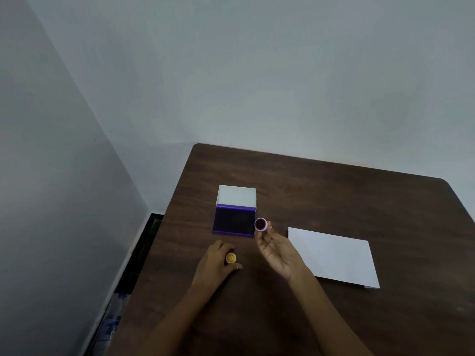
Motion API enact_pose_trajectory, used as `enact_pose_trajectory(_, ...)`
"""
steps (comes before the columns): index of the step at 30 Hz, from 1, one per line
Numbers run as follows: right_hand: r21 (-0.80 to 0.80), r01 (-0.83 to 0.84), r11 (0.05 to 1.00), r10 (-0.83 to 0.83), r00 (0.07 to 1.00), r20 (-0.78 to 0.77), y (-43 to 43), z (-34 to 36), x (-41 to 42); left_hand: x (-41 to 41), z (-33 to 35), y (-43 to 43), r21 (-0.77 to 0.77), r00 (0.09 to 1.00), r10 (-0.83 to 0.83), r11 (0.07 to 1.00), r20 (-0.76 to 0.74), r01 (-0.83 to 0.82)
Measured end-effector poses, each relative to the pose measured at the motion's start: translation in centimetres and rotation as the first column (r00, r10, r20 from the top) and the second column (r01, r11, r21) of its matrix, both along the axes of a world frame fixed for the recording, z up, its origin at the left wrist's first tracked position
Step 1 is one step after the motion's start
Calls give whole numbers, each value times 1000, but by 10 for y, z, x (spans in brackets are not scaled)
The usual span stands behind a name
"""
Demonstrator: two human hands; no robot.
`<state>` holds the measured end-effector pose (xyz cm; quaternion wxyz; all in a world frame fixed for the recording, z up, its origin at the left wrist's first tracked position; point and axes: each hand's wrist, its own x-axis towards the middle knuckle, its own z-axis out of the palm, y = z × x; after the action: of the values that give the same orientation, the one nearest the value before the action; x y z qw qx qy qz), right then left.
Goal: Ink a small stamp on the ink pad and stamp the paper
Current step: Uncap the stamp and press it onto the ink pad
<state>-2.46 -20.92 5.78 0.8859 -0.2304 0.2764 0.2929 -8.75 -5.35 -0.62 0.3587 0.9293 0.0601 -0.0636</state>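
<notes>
A purple ink pad (234, 223) lies open on the dark wooden table (334, 191), its white lid standing up behind it. My right hand (276, 250) holds a small pink round stamp (261, 224) by the fingertips, just right of the pad, with its dark inked face turned toward me. My left hand (214, 263) rests on the table below the pad, closed around a small stamp with a yellow smiley top (230, 258). A white sheet of paper (334, 258) lies flat to the right of my right hand.
The table stands in a corner, with grey walls behind and to the left. Its left edge drops to a dark floor strip where some plastic packaging (113, 322) lies.
</notes>
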Motion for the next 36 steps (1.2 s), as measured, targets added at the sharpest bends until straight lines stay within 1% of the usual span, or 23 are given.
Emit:
enact_pose_trajectory(2, -125, -15, 992, 23, 998, 61, 4, -4, 6, 1, 2, 7, -57, 995, 80, 995, 55, -77)
enact_pose_trajectory(3, -225, -33, 974, 58, 992, 108, 8, -7, 9, 3, 2, 12, -84, 987, 134, 988, 91, -126)
enact_pose_trajectory(4, -384, -57, 922, 129, 978, 164, 12, -11, 13, 6, 1, 17, -98, 976, 178, 981, 128, -167)
enact_pose_trajectory(5, -583, -72, 809, 235, 950, 208, 18, -13, 15, 9, 0, 23, -99, 965, 208, 976, 160, -194)
enact_pose_trajectory(6, -746, -53, 663, 336, 912, 234, 24, -15, 18, 13, -2, 29, -95, 957, 223, 973, 184, -208)
enact_pose_trajectory(7, -838, 0, 545, 408, 874, 266, 30, -15, 21, 16, -5, 34, -86, 952, 229, 973, 201, -216)
enact_pose_trajectory(9, -902, 118, 416, 510, 790, 339, 46, -17, 28, 24, -12, 42, -77, 954, 232, 972, 192, -221)
enact_pose_trajectory(11, -932, 206, 298, 615, 705, 353, 61, -20, 36, 30, -19, 47, -74, 965, 217, 975, 148, -208)
enact_pose_trajectory(13, -935, 281, 215, 710, 613, 348, 75, -26, 42, 34, -27, 49, 9, 974, 180, 983, 135, -182)
enact_pose_trajectory(15, -932, 330, 148, 787, 532, 313, 86, -31, 45, 36, -34, 49, 138, 981, 122, 980, 153, -143)
enact_pose_trajectory(16, -931, 343, 123, 813, 503, 293, 91, -34, 46, 37, -36, 50, 189, 983, 91, 975, 159, -121)
enact_pose_trajectory(18, -924, 373, 86, 848, 460, 264, 96, -40, 47, 38, -39, 50, 239, 985, 53, 967, 163, -92)
enact_pose_trajectory(22, -928, 371, 39, 876, 434, 211, 97, -47, 45, 38, -40, 50, 263, 984, 31, 962, 175, -77)
enact_pose_trajectory(24, -926, 377, 32, 878, 432, 207, 97, -49, 44, 38, -41, 49, 273, 984, 25, 959, 177, -74)
enact_pose_trajectory(29, -917, 398, 32, 858, 460, 229, 98, -52, 40, 38, -41, 49, 273, 981, 27, 959, 192, -80)
enact_pose_trajectory(36, -910, 412, 31, 861, 452, 234, 98, -52, 39, 39, -42, 49, 277, 982, 34, 957, 188, -86)
